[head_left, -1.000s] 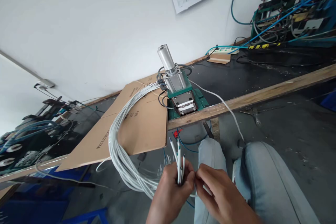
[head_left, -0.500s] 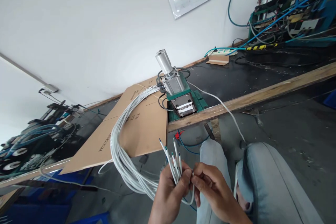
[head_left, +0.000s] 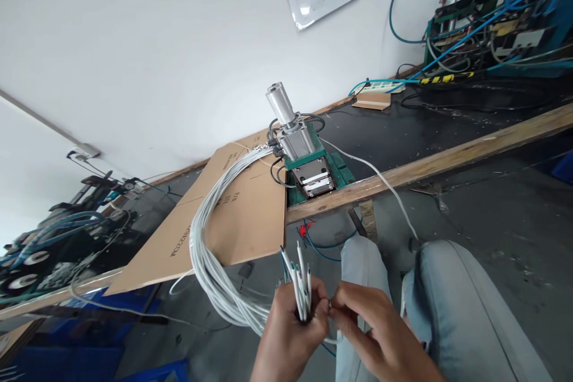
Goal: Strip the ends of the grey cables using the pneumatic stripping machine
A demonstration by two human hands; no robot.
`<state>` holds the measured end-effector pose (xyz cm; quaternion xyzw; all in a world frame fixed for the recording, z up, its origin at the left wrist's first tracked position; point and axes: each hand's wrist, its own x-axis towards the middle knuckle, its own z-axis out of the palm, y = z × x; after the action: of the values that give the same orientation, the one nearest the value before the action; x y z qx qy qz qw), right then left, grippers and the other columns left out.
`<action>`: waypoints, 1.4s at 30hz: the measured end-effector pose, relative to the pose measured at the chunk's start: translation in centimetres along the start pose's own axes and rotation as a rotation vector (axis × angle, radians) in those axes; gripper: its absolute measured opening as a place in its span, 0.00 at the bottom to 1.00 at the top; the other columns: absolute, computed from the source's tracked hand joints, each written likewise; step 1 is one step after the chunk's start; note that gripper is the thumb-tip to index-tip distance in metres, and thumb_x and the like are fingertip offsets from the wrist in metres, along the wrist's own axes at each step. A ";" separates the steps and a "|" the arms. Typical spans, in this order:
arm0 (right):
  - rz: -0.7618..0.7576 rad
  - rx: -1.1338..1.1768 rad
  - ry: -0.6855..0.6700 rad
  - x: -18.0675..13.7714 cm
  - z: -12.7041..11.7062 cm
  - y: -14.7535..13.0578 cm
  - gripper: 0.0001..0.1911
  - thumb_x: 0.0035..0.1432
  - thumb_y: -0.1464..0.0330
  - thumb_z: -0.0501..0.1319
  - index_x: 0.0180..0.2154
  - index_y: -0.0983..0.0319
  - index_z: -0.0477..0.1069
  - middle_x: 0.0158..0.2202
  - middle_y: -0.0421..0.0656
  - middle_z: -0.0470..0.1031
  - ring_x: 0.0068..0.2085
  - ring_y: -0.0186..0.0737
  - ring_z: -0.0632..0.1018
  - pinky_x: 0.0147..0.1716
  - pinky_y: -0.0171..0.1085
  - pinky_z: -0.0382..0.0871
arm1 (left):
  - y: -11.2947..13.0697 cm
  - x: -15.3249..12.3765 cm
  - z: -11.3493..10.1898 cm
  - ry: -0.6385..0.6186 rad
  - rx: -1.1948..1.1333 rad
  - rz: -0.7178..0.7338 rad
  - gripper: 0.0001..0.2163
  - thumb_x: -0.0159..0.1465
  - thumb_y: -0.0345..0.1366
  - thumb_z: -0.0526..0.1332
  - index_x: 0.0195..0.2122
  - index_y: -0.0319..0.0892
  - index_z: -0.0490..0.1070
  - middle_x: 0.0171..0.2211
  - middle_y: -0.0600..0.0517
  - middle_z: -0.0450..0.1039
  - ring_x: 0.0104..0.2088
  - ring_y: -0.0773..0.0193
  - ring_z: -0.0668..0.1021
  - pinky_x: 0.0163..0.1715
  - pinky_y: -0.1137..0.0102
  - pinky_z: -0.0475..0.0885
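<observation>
Several white cables [head_left: 301, 286] stick up out of my left hand [head_left: 290, 325], their tips dark, blue or green. Its fingers are wrapped round them. My right hand [head_left: 373, 325] pinches the end of one white cable right beside the left thumb; the tip itself is mostly hidden by the fingers. From the left hand a thick loop of white cables [head_left: 208, 268] curves down and back up onto a cardboard sheet [head_left: 250, 215]. The far ends of the loop lie beside a small green press with a silver cylinder [head_left: 298, 140].
The press stands at the wooden edge [head_left: 403, 174] of a black bench. More machines with blue hoses [head_left: 505, 24] are at the right, and others [head_left: 58, 239] at the left. A power strip [head_left: 380, 88] lies near the wall. My knees [head_left: 465, 298] are below the bench edge.
The upright cable ends have shifted slightly down and to the right in my left hand. My right hand still pinches at the left thumb, its fingers slightly turned.
</observation>
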<state>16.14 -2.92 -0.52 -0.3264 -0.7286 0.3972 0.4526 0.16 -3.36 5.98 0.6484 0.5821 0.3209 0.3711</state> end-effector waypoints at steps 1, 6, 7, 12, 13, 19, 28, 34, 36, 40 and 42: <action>-0.013 -0.034 -0.023 -0.1 -0.2 -0.1 0.14 0.72 0.68 0.51 0.30 0.56 0.58 0.27 0.35 0.67 0.28 0.35 0.71 0.30 0.33 0.62 | 0.1 0.0 -0.1 -0.026 0.007 -0.016 0.04 0.57 0.36 0.58 0.27 0.43 0.65 0.22 0.56 0.61 0.23 0.67 0.61 0.23 0.72 0.58; 0.006 -0.174 -0.160 -0.8 -1.1 -0.5 0.11 0.73 0.72 0.50 0.35 0.57 0.64 0.32 0.39 0.72 0.33 0.39 0.75 0.35 0.34 0.65 | 0.3 0.3 -0.2 -0.134 0.077 -0.037 0.03 0.51 0.32 0.56 0.28 0.44 0.64 0.20 0.60 0.58 0.20 0.69 0.60 0.20 0.73 0.56; 0.016 -0.187 -0.180 -0.9 -1.2 -0.6 0.11 0.73 0.72 0.50 0.36 0.57 0.65 0.33 0.39 0.73 0.34 0.39 0.76 0.36 0.35 0.66 | 0.4 0.4 -0.2 -0.145 0.104 -0.016 0.03 0.51 0.31 0.55 0.28 0.44 0.63 0.19 0.60 0.57 0.20 0.69 0.60 0.20 0.73 0.56; 0.038 -0.121 -0.162 -0.8 -1.4 -0.4 0.11 0.73 0.70 0.51 0.35 0.57 0.65 0.31 0.38 0.72 0.33 0.38 0.75 0.35 0.35 0.65 | 0.8 0.7 -0.2 -0.168 0.160 0.019 0.04 0.51 0.29 0.56 0.27 0.44 0.63 0.20 0.60 0.58 0.20 0.69 0.61 0.21 0.73 0.57; 0.039 -0.074 -0.137 -0.7 -1.4 -0.2 0.12 0.73 0.69 0.52 0.33 0.58 0.64 0.29 0.37 0.70 0.32 0.38 0.73 0.34 0.35 0.64 | 0.8 0.7 -0.2 -0.163 0.140 0.022 0.03 0.53 0.30 0.56 0.28 0.44 0.63 0.20 0.59 0.59 0.21 0.68 0.61 0.22 0.73 0.58; 0.151 0.633 -0.084 0.4 0.6 1.9 0.19 0.70 0.56 0.60 0.29 0.59 0.66 0.24 0.35 0.67 0.21 0.31 0.71 0.21 0.30 0.65 | -0.4 0.2 0.0 -0.118 -0.186 0.030 0.09 0.67 0.38 0.57 0.30 0.43 0.65 0.22 0.59 0.58 0.24 0.67 0.61 0.25 0.73 0.58; 0.154 0.900 -0.015 0.8 3.0 2.5 0.21 0.67 0.53 0.64 0.30 0.61 0.67 0.23 0.35 0.68 0.18 0.26 0.68 0.18 0.26 0.66 | -1.4 -0.4 0.3 -0.072 -0.417 0.004 0.19 0.69 0.54 0.61 0.33 0.42 0.66 0.19 0.62 0.59 0.21 0.71 0.59 0.21 0.75 0.57; 0.149 0.932 -0.008 0.9 3.3 2.8 0.21 0.66 0.52 0.65 0.30 0.61 0.68 0.22 0.34 0.68 0.16 0.25 0.67 0.16 0.26 0.65 | -1.6 -0.6 0.7 -0.047 -0.490 -0.010 0.19 0.68 0.54 0.62 0.32 0.42 0.66 0.20 0.60 0.61 0.20 0.72 0.59 0.21 0.76 0.56; 0.149 0.930 -0.009 0.8 3.5 2.7 0.21 0.66 0.52 0.65 0.30 0.61 0.69 0.22 0.34 0.67 0.16 0.25 0.67 0.16 0.26 0.65 | -1.8 -0.6 0.9 -0.038 -0.526 -0.017 0.20 0.68 0.54 0.63 0.32 0.43 0.65 0.19 0.61 0.61 0.20 0.72 0.59 0.21 0.77 0.56; 0.163 0.909 -0.024 0.7 3.5 2.6 0.22 0.65 0.51 0.65 0.30 0.61 0.68 0.23 0.34 0.67 0.17 0.26 0.66 0.16 0.27 0.65 | -2.0 -0.7 1.0 -0.020 -0.565 -0.027 0.20 0.66 0.55 0.64 0.33 0.43 0.65 0.19 0.62 0.60 0.19 0.73 0.58 0.20 0.77 0.56; 0.174 0.885 -0.032 0.7 3.2 2.5 0.21 0.66 0.52 0.64 0.29 0.61 0.67 0.23 0.34 0.66 0.18 0.26 0.66 0.17 0.27 0.65 | -2.0 -0.7 0.8 -0.024 -0.538 -0.033 0.20 0.66 0.56 0.65 0.33 0.43 0.65 0.19 0.62 0.60 0.19 0.73 0.57 0.20 0.77 0.56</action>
<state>13.22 -2.07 -3.31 -0.1553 -0.4654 0.7120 0.5023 -0.24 -4.01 3.87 0.5205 0.4820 0.4503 0.5422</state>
